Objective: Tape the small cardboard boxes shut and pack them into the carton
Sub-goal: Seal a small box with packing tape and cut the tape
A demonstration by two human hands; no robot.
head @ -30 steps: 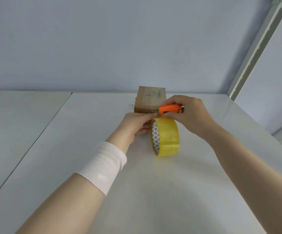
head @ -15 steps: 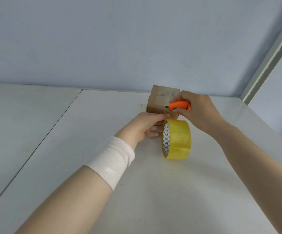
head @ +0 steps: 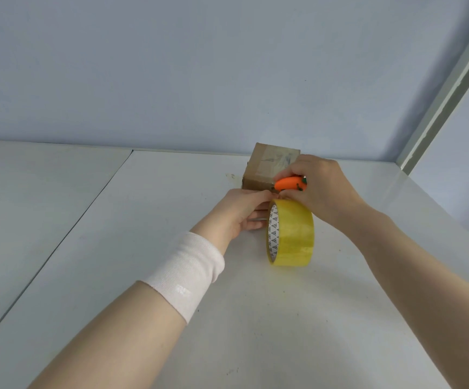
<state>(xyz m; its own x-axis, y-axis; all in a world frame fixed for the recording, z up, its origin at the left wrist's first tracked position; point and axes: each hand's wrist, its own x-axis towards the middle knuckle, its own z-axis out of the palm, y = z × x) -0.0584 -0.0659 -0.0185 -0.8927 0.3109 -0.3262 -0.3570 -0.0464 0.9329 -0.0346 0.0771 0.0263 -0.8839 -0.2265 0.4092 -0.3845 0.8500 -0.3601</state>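
Practically nothing moved vs. 1 s ago: fingers of left hand (head: 244, 213) still pinch the top of the tape roll (head: 293, 237) on the desk (head: 255, 318), fingers of right hand (head: 324, 189) still grip the orange cutter (head: 289, 183) above it, so tape seems uncut & small box (head: 268, 167) waits just behind.

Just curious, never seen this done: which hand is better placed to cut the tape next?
Probably the right hand: it grips the orange cutter just above the tape roll, in front of the small box. The left hand is busy holding the roll.
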